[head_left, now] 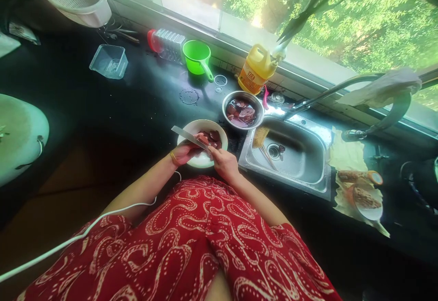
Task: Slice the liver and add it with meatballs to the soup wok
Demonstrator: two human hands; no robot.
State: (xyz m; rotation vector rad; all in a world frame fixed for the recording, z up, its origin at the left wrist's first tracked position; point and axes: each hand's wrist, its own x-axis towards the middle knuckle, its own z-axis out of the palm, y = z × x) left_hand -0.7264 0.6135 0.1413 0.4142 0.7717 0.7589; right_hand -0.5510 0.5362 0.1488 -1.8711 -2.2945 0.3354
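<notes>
My right hand [225, 163] is closed round the handle of a knife [186, 135]. Its flat blade points up and to the left, passing over my left hand [185, 152]. That hand, with a yellow bangle at the wrist, is curled round a dark red, smooth piece of meat [201, 138] under the blade; its fingers are partly hidden. Both hands are over a white bowl [201, 160], where more dark red pieces [215, 137] lie. Behind it to the right stands a metal bowl [227, 119] with larger dark red chunks [245, 114] in dark liquid.
A steel sink [308, 155] is on the right, with a sponge [261, 137] and chopsticks inside. Along the window stand a yellow detergent jug [255, 70], a green dipper [195, 59] and a plastic bottle [170, 44]. A clear tub [108, 61] sits left. A white cable [82, 236] crosses my left arm.
</notes>
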